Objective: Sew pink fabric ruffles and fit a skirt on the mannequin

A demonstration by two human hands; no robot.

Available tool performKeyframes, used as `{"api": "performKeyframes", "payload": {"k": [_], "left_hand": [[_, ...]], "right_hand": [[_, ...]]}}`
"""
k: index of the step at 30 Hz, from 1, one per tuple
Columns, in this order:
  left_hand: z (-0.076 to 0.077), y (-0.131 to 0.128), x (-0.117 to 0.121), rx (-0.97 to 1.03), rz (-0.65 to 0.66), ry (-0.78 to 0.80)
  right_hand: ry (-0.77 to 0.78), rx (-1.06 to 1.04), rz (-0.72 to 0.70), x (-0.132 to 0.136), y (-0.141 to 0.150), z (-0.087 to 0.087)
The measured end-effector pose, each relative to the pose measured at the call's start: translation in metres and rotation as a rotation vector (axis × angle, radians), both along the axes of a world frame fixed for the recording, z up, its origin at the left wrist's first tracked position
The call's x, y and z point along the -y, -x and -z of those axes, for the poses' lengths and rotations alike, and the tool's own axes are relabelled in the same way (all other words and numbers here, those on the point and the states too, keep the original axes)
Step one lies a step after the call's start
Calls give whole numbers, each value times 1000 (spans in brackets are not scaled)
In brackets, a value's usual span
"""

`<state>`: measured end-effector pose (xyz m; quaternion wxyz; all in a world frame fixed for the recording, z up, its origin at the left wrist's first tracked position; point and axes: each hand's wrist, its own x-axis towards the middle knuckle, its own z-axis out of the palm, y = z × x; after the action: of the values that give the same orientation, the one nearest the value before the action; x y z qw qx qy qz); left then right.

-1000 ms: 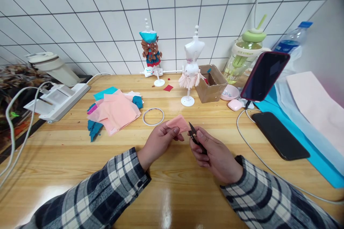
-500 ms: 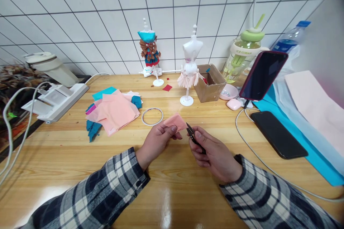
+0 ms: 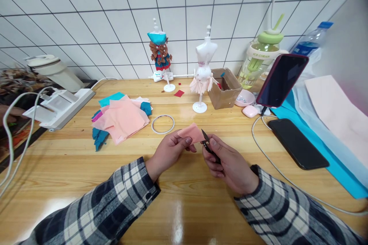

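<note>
Between the thumb and fingers of my left hand (image 3: 169, 151) is a small folded piece of pink paper (image 3: 192, 132), held above the table. My right hand (image 3: 228, 162) grips black thread snips (image 3: 211, 151), their blades apart at the paper's right edge. Left of my hands lies a pile of pink sheets (image 3: 126, 116) with blue pieces under it. A white ring (image 3: 163, 124) rests just beyond my left hand. Further back stands a white mini dress form (image 3: 205, 61) with a pale pink gathered skirt (image 3: 202, 84).
A second dress form (image 3: 160, 51) wears blue, brown and red pieces. Beside the white form are a cardboard box (image 3: 225, 97) and a pink dish (image 3: 245, 98). To the right lie a black phone (image 3: 299, 143), a propped phone (image 3: 281, 80) and cables. A power strip (image 3: 63, 109) is at left.
The snips' blades have spread wider, and the pink paper has shifted slightly right toward them. At the far left edge, part of another person's hand now shows.
</note>
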<state>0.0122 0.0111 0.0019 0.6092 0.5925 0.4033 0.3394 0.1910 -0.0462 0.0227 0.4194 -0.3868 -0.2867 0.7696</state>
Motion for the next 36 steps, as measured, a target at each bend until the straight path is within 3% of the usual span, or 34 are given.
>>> {"api": "performKeyframes", "payload": {"k": [23,28,32,36], "left_hand": [[2,-2,2,-44,-5,-7],[0,1,2,126,-25,79],[-5,14,-5,371,-28,-53],[-13,25,-10,289,15,-228]], "right_hand": [[-24,13,29,1,3,0],[-61,80,7,1,1,2],[-87,148,-47,0,-1,2],[-96,208,-114,0,-1,2]]}}
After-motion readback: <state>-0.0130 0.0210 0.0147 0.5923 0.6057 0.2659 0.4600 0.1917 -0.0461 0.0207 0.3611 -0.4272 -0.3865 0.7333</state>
